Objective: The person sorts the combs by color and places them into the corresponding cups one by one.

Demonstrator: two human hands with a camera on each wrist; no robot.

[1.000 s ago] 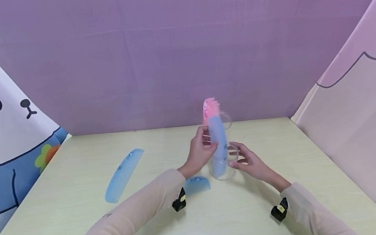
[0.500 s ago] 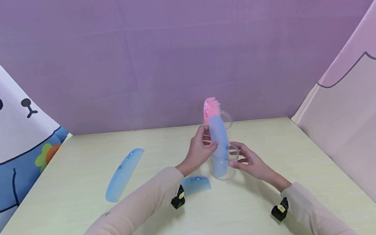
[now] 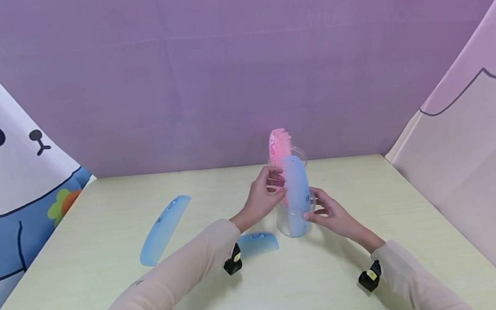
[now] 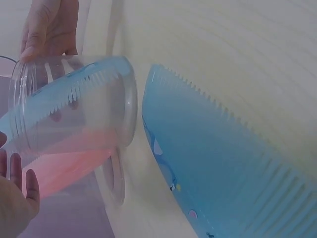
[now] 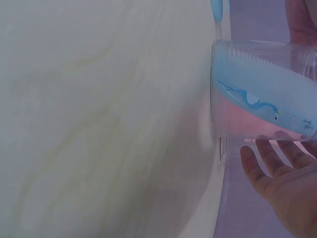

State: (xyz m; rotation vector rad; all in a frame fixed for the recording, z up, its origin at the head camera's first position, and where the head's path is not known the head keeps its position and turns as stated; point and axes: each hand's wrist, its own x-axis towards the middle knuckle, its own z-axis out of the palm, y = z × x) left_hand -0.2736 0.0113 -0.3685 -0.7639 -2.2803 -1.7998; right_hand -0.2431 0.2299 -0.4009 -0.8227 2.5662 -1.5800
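Observation:
A clear plastic cup [image 3: 284, 226] stands upright on the table, with a blue comb [image 3: 296, 182] standing in it and leaning against its right side. My right hand [image 3: 334, 217] holds the cup at its right, handle side, thumb on the near wall and fingers behind. To the left of the blue comb is my left hand [image 3: 263, 193], its fingers loosely bent and apart from the comb. A pink comb [image 3: 279, 145] rises behind, seemingly in a second clear cup whose handle [image 3: 302, 154] shows; the rest is mostly hidden. In the left wrist view, the cup [image 4: 106, 111] shows the blue comb through its wall.
A short blue comb [image 3: 257, 243] lies on the table [image 3: 313, 292] beside my left wrist. Farther left lies a long blue comb [image 3: 163, 231]. A purple cloth [image 3: 179, 82] hangs along the table's back edge, with printed cloths at both sides.
The blue comb in the cup has tipped to the right, away from my left hand, which has let go of it. More of the pink comb shows. The right hand has hardly moved.

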